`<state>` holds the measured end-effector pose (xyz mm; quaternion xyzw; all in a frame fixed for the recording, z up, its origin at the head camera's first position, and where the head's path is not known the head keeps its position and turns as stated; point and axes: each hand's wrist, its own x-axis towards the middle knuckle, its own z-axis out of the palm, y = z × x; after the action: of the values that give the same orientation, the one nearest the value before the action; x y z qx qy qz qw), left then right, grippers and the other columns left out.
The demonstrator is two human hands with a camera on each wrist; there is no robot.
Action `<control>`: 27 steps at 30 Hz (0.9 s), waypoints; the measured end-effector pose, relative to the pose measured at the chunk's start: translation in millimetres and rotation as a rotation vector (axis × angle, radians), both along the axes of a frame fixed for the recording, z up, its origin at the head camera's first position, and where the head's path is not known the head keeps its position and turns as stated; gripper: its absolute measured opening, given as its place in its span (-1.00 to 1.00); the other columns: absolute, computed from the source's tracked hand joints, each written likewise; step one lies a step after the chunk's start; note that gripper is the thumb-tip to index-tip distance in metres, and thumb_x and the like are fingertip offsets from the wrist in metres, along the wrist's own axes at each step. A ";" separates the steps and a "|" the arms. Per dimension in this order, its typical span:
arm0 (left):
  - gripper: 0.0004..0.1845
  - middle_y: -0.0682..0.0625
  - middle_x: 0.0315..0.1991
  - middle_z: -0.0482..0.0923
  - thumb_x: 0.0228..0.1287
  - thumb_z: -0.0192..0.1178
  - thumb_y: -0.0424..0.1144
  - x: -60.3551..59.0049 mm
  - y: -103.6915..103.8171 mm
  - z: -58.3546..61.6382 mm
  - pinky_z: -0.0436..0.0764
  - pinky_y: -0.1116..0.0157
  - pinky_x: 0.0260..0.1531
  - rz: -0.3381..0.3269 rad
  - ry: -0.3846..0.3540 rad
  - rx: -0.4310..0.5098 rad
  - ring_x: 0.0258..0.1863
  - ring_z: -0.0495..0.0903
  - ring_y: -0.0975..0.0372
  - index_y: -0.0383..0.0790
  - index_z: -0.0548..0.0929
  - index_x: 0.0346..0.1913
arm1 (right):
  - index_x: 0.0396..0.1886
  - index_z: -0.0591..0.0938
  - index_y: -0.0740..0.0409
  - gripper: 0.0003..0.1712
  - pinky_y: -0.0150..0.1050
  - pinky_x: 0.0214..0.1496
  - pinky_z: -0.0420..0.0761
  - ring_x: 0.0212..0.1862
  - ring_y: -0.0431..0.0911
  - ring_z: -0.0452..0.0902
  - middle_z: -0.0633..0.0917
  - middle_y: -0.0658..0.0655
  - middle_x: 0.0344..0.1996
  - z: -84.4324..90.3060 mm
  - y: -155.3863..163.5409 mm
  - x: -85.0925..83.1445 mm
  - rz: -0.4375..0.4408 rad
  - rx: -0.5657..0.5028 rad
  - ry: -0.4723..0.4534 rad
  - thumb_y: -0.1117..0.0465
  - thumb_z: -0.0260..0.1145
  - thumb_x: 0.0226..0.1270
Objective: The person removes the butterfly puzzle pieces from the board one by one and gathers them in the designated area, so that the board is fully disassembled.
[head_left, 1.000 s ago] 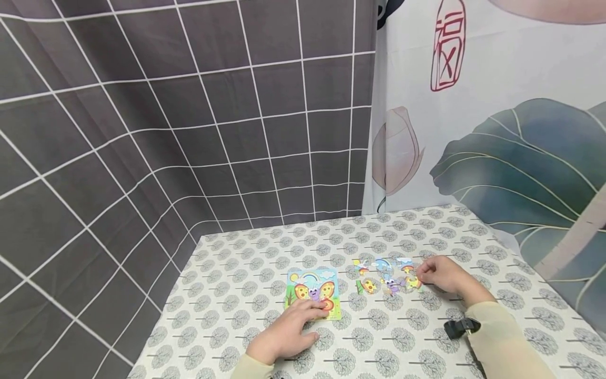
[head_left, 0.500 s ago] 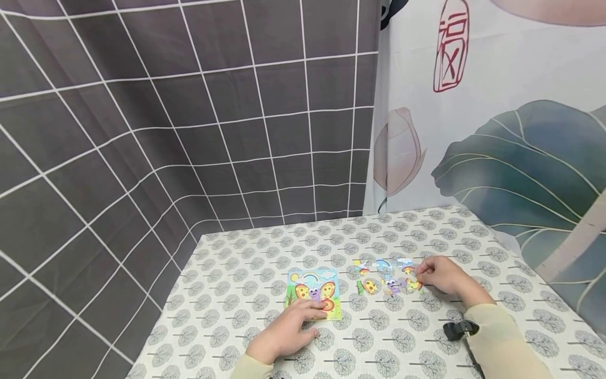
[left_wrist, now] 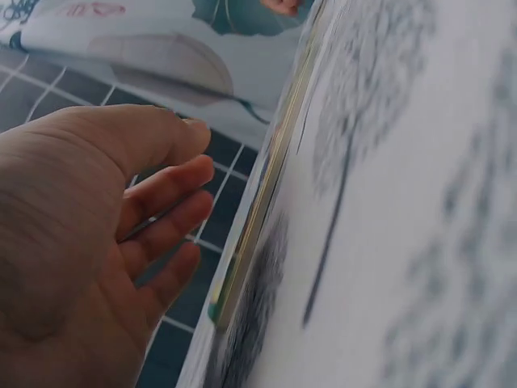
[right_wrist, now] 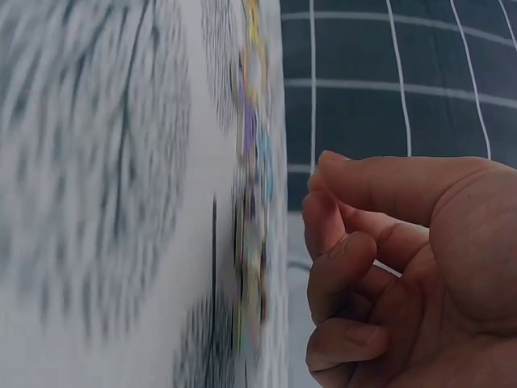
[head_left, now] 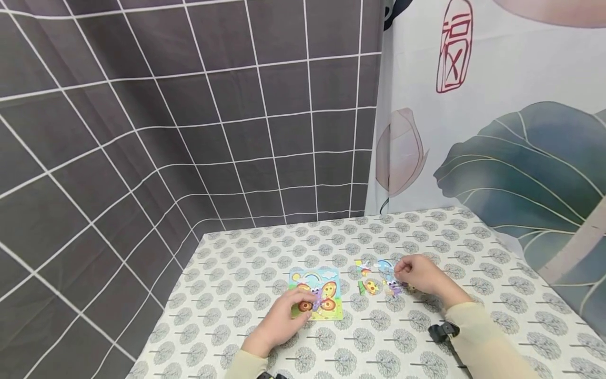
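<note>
Left hand (head_left: 283, 318) rests with relaxed, fairly straight fingers on the near left corner of the butterfly puzzle board (head_left: 318, 293), fingertips over the picture, gripping nothing; in the left wrist view the fingers (left_wrist: 166, 212) hover just beside the board's thin edge (left_wrist: 257, 217), slightly apart from it. Right hand (head_left: 421, 276) sits to the right with fingers curled in, over the right end of the loose puzzle pieces (head_left: 376, 276); the right wrist view shows the fingers (right_wrist: 343, 271) bunched near the thumb, but whether a piece is pinched inside I cannot tell. The key relation: the pieces lie between the two hands, just right of the board and directly left of the right hand's knuckles, so the right hand is clearly nearer them. The scatter runs roughly left to right across the tree-print tablecloth (head_left: 473, 247).
</note>
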<state>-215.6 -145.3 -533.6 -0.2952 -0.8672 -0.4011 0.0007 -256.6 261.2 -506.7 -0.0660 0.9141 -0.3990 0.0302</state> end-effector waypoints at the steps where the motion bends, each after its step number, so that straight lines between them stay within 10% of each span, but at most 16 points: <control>1: -0.58 0.10 0.32 0.57 0.35 0.37 -0.32 -1.9 -2.8 -0.2 0.37 -0.06 0.48 0.013 -0.010 0.010 0.41 0.44 0.10 -0.01 0.69 0.24 | -0.25 0.72 0.20 -0.94 -0.27 -0.44 0.56 -0.44 -0.08 0.48 0.61 0.05 -0.48 0.8 -5.2 -1.0 0.011 0.008 0.005 0.30 0.42 0.33; 13: -0.17 0.05 0.58 0.26 0.16 0.53 -0.01 -12.1 -35.7 -5.4 0.20 -0.28 0.49 0.147 -0.131 -0.076 0.57 0.19 -0.05 0.05 0.45 0.51 | -0.30 0.71 0.04 -0.93 -0.22 -0.35 0.58 -0.43 -0.12 0.49 0.60 0.00 -0.45 9.9 -86.3 -7.9 0.104 0.026 -0.002 0.26 0.48 0.30; 27: -0.11 0.06 0.60 0.24 0.09 0.56 0.09 -15.7 -44.9 -9.0 -0.04 -0.25 0.57 0.149 -0.169 -0.143 0.63 0.01 -0.14 -0.11 0.49 0.48 | -0.28 0.73 0.04 -0.88 -0.26 -0.38 0.56 -0.47 -0.18 0.48 0.60 -0.08 -0.53 2.5 -165.8 -8.6 0.277 0.063 0.046 0.27 0.53 0.23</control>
<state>-231.2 -190.2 -542.6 -0.1944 -0.9101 -0.3604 -0.0634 -265.2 95.4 -504.2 -0.1996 0.9089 -0.3602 0.0660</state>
